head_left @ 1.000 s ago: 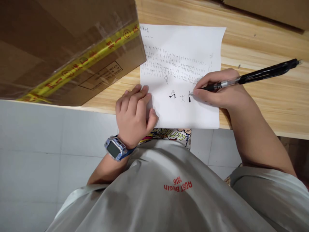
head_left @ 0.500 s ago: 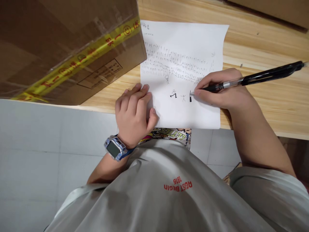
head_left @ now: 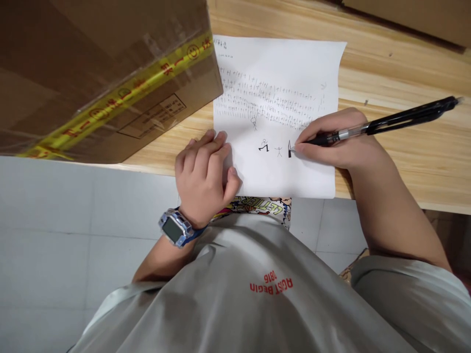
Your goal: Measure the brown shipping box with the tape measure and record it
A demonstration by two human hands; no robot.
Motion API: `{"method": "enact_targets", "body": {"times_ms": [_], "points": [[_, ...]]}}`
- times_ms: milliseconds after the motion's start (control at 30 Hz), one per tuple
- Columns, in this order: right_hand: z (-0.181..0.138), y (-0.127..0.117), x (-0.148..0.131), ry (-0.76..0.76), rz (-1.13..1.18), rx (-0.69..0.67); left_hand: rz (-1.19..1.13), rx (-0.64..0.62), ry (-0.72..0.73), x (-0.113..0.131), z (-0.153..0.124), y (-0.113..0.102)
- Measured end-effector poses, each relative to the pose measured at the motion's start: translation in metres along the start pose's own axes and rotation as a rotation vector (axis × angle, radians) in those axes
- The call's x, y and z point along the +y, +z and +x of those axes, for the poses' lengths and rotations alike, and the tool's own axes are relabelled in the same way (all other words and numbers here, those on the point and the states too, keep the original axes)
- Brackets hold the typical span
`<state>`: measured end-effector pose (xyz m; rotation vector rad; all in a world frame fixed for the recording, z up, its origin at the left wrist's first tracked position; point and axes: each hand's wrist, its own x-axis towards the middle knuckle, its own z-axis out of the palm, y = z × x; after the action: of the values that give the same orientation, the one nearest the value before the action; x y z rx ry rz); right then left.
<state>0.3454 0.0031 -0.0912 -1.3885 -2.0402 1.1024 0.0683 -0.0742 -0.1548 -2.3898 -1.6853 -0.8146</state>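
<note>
A white sheet of paper (head_left: pixel 257 171) lies on the wooden table, covered in rows of small pen strokes with several little stick figures below them. My right hand (head_left: pixel 338 139) pinches a black pen (head_left: pixel 408 117) near its tip. The tip touches the sheet at a narrow, dark, pointed shape (head_left: pixel 289 149), right of the stick figures. My left hand (head_left: pixel 204 166) rests flat, fingers loosely extended, over the sheet's lower left edge and the table. A digital watch (head_left: pixel 176 228) is on my left wrist.
A large cardboard box (head_left: pixel 165 93) with yellow printed tape stands at the left, against the sheet's upper left edge. Another brown box (head_left: pixel 412 19) is at the far right of the wooden table (head_left: pixel 405 162). Grey floor tiles show below the table's front edge.
The pen has tilted a little, its rear end lower in view, and its tip has moved slightly down along the dark shape. My left hand stays in place.
</note>
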Motion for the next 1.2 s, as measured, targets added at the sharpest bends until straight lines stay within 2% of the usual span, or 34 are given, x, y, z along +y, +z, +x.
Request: {"method": "enact_targets", "body": {"times_ms": [167,367,533,800,1033,1200], "points": [[0.0003,0.0009,-0.0010,-0.009,0.000,0.008,-0.139,-0.046,-0.101,0.0001,-0.0014,0.0012],[0.0004,0.0032,-0.0006,0.016,-0.012,0.044,0.032,0.024,0.009,0.0006,0.0007,0.0014],[0.0002,0.0036,0.0000,0.016,-0.009,0.054,0.036,0.023,0.012,0.0008,0.0014,0.0002],[0.0002,0.0040,-0.0003,0.015,-0.026,0.069,-0.149,-0.022,-0.089,0.0009,-0.0015,0.0025],[0.0003,0.0038,-0.0014,0.008,-0.042,0.078,0.005,-0.006,-0.021,0.0008,-0.0005,0.0014],[-0.0001,0.0044,-0.0010,0.011,-0.051,0.093,-0.212,-0.110,-0.196,0.0010,-0.0001,0.0008]]}}
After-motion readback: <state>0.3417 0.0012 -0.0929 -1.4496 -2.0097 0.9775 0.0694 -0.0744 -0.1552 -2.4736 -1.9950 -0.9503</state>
